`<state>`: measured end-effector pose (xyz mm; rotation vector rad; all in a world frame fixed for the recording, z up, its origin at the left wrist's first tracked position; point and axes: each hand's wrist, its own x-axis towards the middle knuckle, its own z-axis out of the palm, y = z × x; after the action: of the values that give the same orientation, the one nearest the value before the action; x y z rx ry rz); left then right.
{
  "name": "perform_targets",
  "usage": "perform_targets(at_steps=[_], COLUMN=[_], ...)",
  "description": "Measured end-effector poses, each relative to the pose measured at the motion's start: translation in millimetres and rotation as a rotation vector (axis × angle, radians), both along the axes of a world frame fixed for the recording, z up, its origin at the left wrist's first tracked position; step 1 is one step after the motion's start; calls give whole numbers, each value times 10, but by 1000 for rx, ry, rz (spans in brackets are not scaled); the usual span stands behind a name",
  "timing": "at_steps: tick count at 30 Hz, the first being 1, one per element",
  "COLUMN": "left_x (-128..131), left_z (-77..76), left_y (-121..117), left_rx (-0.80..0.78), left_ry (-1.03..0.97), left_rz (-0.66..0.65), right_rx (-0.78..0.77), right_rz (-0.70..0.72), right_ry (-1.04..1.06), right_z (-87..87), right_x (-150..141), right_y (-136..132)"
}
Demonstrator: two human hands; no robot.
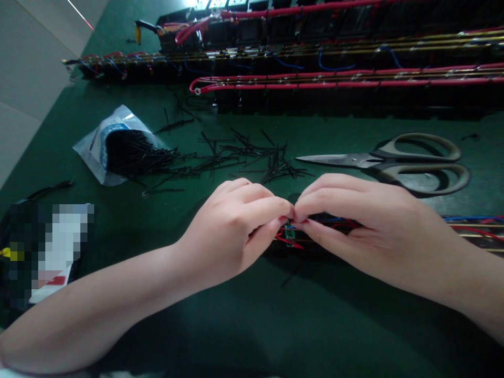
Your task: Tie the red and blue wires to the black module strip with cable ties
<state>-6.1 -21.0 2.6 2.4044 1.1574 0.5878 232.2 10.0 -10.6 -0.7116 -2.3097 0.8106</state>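
Observation:
My left hand (242, 220) is closed in a pinch, thumb against forefinger. Its fingertips meet those of my right hand (366, 226), which is pinched too. What lies between the fingertips is too small and hidden to make out. Right under them is a long dark strip with red and blue wires (476, 229), running off to the right and partly covered by my right hand. A small green circuit board (290, 236) shows on it just below the fingertips, with red wire beside it.
Scissors (354, 160) lie behind my right hand, blades pointing left. Loose black cable ties (271, 157) spill from a clear plastic bag (122, 118). Long wired strips (334, 84) with red cables cross the back of the green table (220, 325). A pixelated item (63, 231) sits at left.

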Motion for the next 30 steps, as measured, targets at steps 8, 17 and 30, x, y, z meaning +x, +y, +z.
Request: perform_targets(at_steps=[8,17,30], left_x=[-9,-4,6], left_z=[-21,-66,-58], left_y=[16,3,8], left_rx=[20,46,16], left_ry=[-39,-24,-20], left_rz=[-26,3,-18], right_rx=[37,-289,-240], right_rz=[56,25,-27], right_ry=[49,-23,11], right_z=[-46,121,70], right_x=[-2,8,-8], right_y=[21,41,39])
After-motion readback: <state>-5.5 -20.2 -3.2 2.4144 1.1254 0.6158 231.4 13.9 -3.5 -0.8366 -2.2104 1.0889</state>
